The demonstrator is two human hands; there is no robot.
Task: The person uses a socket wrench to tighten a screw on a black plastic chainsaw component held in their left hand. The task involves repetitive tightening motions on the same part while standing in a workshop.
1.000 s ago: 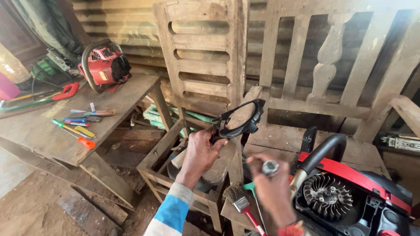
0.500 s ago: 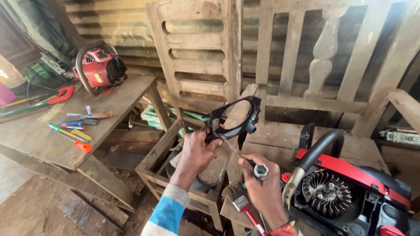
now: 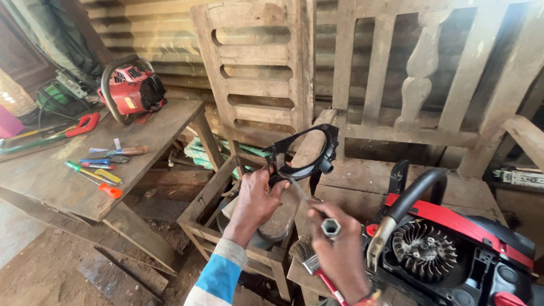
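Observation:
My left hand (image 3: 258,198) grips a black plastic ring-shaped cover (image 3: 303,153) by its lower left edge and holds it up in front of me. My right hand (image 3: 340,249) is closed around a metal socket wrench (image 3: 330,228), its hexagonal end pointing up, with the tip of its thin shaft touching the cover near my left fingers. At lower right lies an opened red and black chainsaw (image 3: 453,243) with its finned flywheel (image 3: 422,252) exposed and its black handle arching above.
A wooden workbench (image 3: 68,175) at left carries a second red chainsaw (image 3: 131,89), screwdrivers (image 3: 93,175), a small knife and a red-handled saw. A wooden stool frame (image 3: 215,221) stands below my hands. Wooden chair backs (image 3: 255,62) lean against the corrugated wall. A red-handled tool (image 3: 323,275) lies under my right hand.
The view has shifted slightly. My left hand has kept hold of the black cover while my right hand has brought the socket wrench up to it.

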